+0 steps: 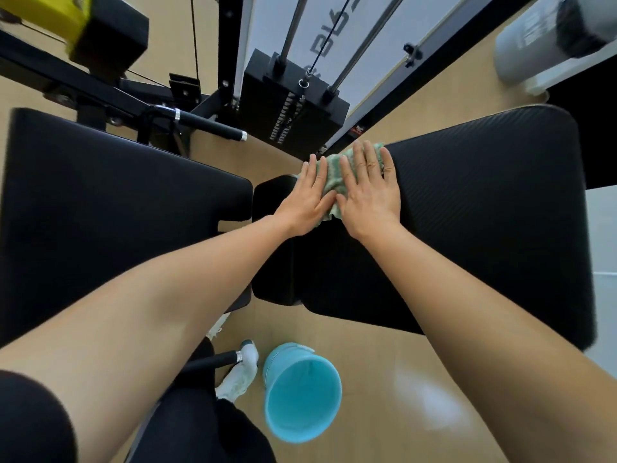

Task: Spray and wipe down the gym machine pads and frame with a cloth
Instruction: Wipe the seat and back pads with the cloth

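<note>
A green and white striped cloth (335, 175) lies on the far left corner of the black textured machine pad (484, 212) at the right. My left hand (309, 198) and my right hand (369, 190) both press flat on the cloth, side by side with straight fingers. A second large black pad (100, 202) lies at the left, and a small black pad (272, 202) sits between the two, partly under my left hand. No spray bottle is in view.
A light blue bucket (302, 392) stands on the wooden floor by my white shoe (240, 375). The black weight stack (290, 101) with chrome guide rods stands beyond the pads. A black handle bar (207, 123) juts out behind the left pad.
</note>
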`<action>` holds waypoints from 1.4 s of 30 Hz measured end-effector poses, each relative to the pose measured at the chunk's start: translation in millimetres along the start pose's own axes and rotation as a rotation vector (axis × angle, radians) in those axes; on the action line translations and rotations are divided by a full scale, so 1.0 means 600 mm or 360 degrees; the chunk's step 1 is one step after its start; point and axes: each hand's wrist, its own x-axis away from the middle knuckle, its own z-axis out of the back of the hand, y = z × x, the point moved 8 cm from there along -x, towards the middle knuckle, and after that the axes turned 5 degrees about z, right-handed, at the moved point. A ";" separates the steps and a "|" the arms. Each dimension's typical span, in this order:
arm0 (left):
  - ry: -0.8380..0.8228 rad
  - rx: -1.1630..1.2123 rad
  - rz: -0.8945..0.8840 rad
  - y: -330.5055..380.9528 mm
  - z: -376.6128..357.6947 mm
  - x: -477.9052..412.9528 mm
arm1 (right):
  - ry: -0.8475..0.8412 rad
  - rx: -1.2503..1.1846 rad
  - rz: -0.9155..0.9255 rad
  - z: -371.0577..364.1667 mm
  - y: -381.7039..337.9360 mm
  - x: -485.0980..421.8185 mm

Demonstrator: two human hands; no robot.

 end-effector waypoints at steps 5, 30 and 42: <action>0.0015 -0.0080 -0.0055 -0.017 -0.077 0.101 | 0.0004 -0.0022 0.0027 -0.037 -0.059 0.088; 0.0193 0.0254 0.0217 -0.034 -0.215 0.263 | 0.0262 -0.3237 -0.1245 -0.224 -0.233 0.447; 0.0283 0.0049 0.0311 -0.117 -0.112 0.112 | 0.0428 -0.0810 -0.0161 -0.099 -0.166 0.290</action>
